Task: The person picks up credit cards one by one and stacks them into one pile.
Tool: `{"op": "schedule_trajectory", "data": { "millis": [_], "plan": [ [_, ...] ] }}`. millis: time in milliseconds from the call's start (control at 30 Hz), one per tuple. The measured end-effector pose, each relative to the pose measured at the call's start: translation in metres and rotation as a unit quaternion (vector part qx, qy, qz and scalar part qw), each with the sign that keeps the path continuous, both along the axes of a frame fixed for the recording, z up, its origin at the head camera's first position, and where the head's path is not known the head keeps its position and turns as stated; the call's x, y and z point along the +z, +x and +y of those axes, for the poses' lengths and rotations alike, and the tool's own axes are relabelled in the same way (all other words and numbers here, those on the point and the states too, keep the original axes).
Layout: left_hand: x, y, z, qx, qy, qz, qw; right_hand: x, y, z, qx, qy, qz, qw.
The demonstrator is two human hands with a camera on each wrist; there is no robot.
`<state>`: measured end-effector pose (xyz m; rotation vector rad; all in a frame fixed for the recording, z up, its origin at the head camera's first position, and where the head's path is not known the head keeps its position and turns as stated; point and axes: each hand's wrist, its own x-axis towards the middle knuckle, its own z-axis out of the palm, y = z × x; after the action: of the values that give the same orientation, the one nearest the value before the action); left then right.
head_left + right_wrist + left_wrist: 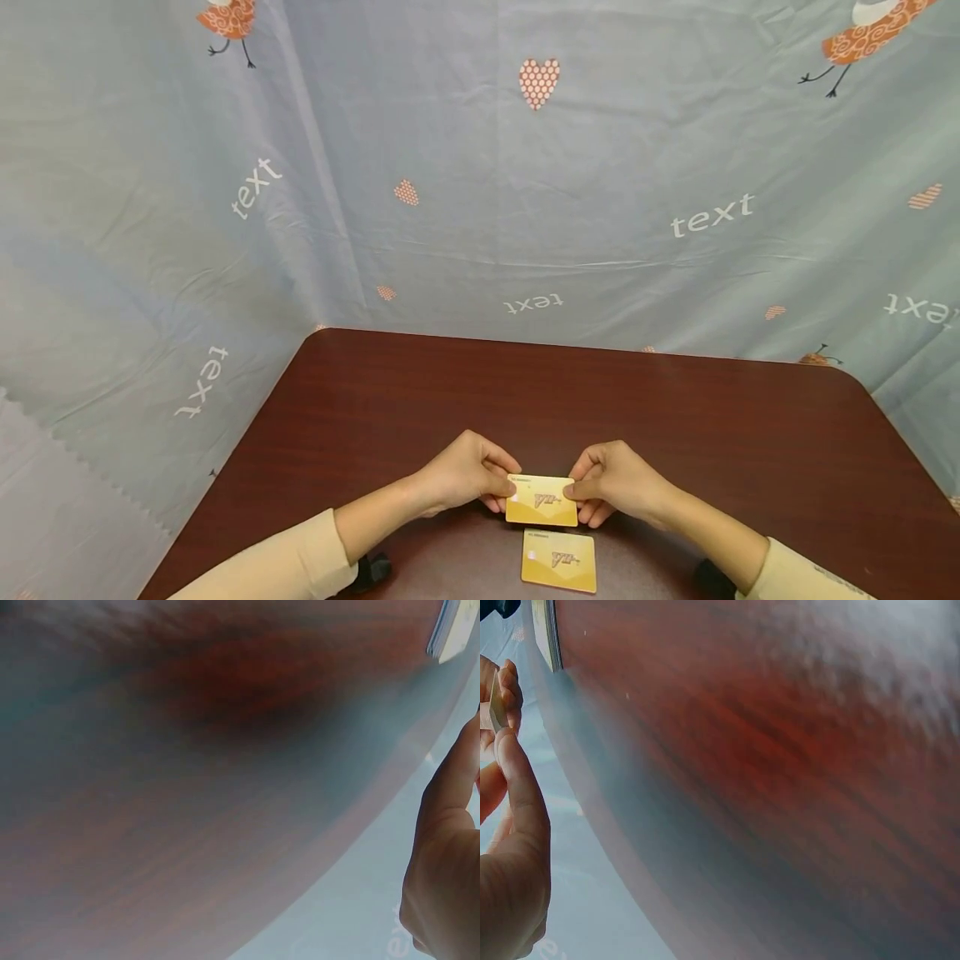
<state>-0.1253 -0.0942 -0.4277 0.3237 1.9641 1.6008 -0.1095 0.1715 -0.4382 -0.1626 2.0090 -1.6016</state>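
Between my two hands is a gold card [542,510] with printed lettering, raised above the table. My left hand [467,475] pinches its left edge, thumb on the near face. At the opposite edge, my right hand [622,483] pinches it the same way. A second gold card [558,575] of like design lies just below it in the head view; from the wrist views it tops a small stack [547,637] on the table. The held card [495,705] shows nearly edge-on in the left wrist view. Only part of my right hand [450,870] appears in the right wrist view.
A dark red-brown table [450,383] with rounded far corners spreads under my hands. Pale blue cloth [450,125] printed with hearts, birds and words hangs behind it and at the sides. A black object [372,572] sits by my left wrist.
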Motion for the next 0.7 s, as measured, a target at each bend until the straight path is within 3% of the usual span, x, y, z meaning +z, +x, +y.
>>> {"op": "schedule_trajectory", "data": {
  "millis": [433, 700],
  "plan": [
    [-0.002, 0.010, 0.013, -0.022, -0.010, -0.001, 0.9997, -0.007, 0.015, 0.011, 0.006, -0.010, -0.018, 0.9998],
    [-0.001, 0.017, 0.018, -0.057, -0.058, 0.036, 0.9960, -0.009, 0.024, 0.017, 0.017, -0.022, -0.026, 0.9993]
  ]
}}
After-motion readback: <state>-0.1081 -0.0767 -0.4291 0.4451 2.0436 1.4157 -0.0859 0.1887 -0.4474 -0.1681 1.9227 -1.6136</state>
